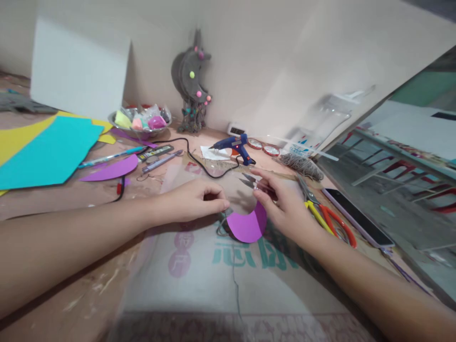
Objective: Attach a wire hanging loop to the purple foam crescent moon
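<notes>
A purple crescent (246,227), of paper or foam sheet, hangs between my two hands over a printed cardboard sheet. My left hand (201,199) pinches its left tip, where grey yarn (221,229) loops, and a strand trails down over the sheet. My right hand (278,197) is beside the crescent's upper right tip. Between its fingers is a small pair of scissors (247,180), with the pointed blades apart and facing left. The handles are mostly hidden by my fingers, and whether that hand also touches the crescent I cannot tell.
A blue glue gun (233,145) with a black cord stands beyond my hands. Orange-handled pliers (337,223) and a phone (356,216) lie to the right, near a grey yarn bundle (302,166). Leftward are turquoise sheets (53,152), a bowl (140,130) and pens. A decorated grey moon (192,76) stands behind.
</notes>
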The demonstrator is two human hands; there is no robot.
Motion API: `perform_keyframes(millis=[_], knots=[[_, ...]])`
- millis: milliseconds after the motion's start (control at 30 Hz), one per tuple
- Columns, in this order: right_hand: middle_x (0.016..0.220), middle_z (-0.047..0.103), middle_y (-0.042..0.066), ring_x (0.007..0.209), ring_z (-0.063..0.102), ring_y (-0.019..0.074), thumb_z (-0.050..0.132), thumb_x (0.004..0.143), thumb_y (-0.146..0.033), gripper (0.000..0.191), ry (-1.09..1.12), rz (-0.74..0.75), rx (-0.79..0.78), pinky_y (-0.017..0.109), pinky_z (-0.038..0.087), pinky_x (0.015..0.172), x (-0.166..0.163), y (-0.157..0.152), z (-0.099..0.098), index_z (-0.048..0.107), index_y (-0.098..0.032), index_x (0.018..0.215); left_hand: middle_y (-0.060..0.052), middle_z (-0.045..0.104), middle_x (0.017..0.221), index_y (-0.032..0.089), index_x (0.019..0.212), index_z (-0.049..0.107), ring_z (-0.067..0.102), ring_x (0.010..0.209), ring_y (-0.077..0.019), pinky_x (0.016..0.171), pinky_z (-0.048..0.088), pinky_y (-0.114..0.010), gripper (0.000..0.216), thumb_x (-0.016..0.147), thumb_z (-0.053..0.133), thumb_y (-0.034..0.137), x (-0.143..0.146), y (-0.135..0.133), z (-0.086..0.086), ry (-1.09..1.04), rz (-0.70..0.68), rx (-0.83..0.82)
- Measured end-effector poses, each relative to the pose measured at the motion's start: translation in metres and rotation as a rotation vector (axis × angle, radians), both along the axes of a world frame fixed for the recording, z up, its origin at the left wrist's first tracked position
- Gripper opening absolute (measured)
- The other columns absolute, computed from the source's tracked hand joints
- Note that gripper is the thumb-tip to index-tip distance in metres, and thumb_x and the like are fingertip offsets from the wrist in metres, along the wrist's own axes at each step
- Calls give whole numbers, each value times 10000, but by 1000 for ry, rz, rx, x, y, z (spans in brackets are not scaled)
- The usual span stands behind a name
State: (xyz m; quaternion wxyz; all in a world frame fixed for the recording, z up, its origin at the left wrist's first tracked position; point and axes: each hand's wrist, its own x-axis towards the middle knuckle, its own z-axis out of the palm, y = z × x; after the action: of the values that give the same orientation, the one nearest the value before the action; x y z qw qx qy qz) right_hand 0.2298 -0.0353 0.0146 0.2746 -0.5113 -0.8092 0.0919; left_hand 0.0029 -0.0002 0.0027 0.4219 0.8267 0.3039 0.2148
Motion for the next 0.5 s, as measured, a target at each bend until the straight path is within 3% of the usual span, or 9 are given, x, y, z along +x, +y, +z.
perform_keyframes(millis=[100,233,367,500], knots=[[1045,648,68,918,620,203,471,890,-299,345,-9,82,-113,347,523,770,8,2,12,521,-222,1222,36,530,613,142,668,558,479,592,-90,570,360,-194,194,810,492,256,0,0,-3,-23,-21,9],[1178,623,65,1064,589,221,464,891,-288,325,-157,126,-97,386,502,880,8,1,36,562,-243,1197,23,575,652,140,703,597,514,624,-101,589,380,-191,175,802,499,246,1,0,-5,-41,-34,25],[1211,613,52,1138,548,211,431,903,-237,320,-250,217,-37,396,444,969,-12,10,56,583,-245,1185,21,588,650,142,707,612,520,623,-103,591,383,-189,199,809,496,268,1,0,-6,-58,-30,36],[1197,616,69,1108,558,209,467,886,-205,330,-188,266,18,380,448,949,-42,38,55,572,-214,1199,11,607,653,133,720,627,529,618,-105,582,388,-187,201,808,498,260,1,-2,-5,-61,-25,46]])
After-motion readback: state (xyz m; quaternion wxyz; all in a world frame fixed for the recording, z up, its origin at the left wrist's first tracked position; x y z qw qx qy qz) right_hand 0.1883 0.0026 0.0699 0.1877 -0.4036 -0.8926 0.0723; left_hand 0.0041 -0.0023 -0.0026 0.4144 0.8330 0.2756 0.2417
